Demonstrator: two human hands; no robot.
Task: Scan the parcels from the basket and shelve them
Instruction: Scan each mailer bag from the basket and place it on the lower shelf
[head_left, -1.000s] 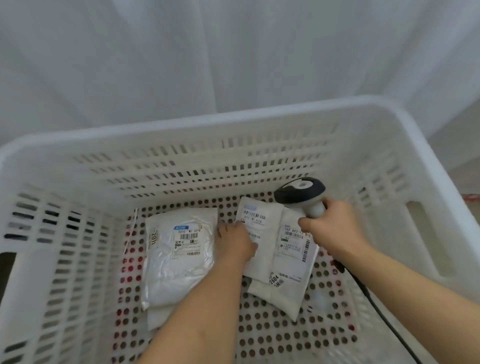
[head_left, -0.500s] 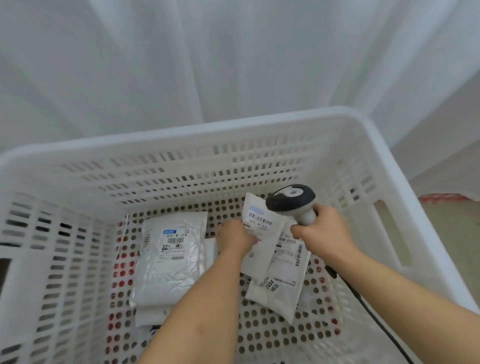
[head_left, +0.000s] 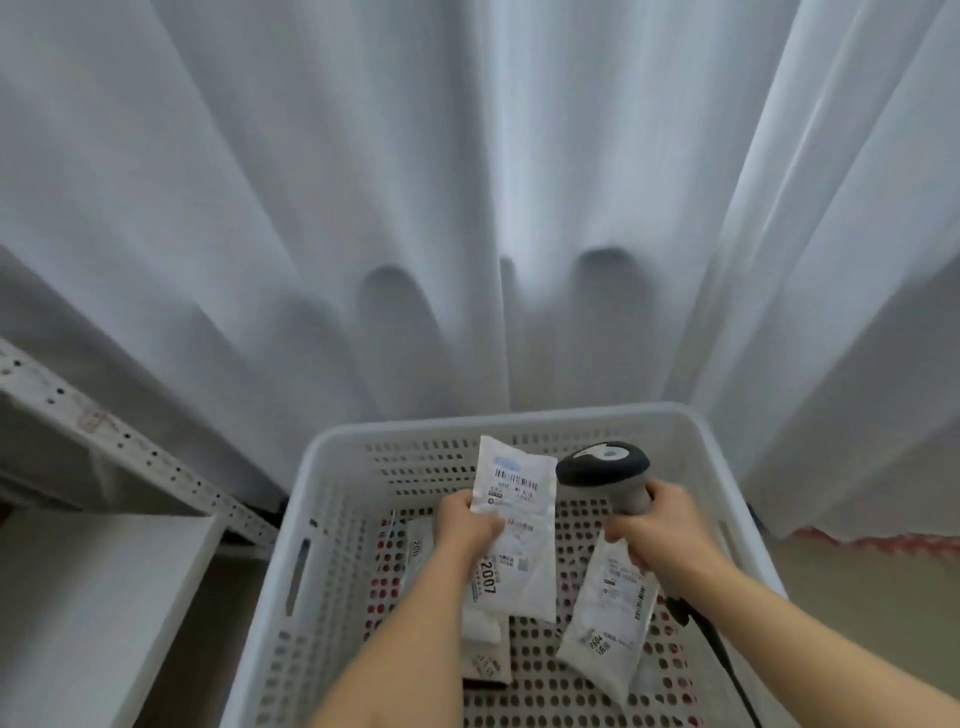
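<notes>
My left hand (head_left: 465, 525) grips a white parcel (head_left: 519, 525) with a barcode label and the number 2007, held upright over the white perforated basket (head_left: 332, 467). My right hand (head_left: 660, 525) grips the handle of a grey barcode scanner (head_left: 602, 467); its dark head sits just right of the parcel's label. A second white parcel (head_left: 613, 613) marked 2604 lies on the basket floor below my right hand. Another parcel (head_left: 415, 551) lies partly hidden behind my left forearm.
A white curtain (head_left: 467, 208) hangs behind the basket. A grey perforated shelf post (head_left: 130, 447) and a white shelf board (head_left: 93, 597) stand at the left. The scanner's black cable (head_left: 717, 644) trails down the basket's right side.
My left hand has lifted the parcel up off the basket floor, and the scanner has risen with my right hand. The camera has tilted up, bringing the curtain and shelf into view.
</notes>
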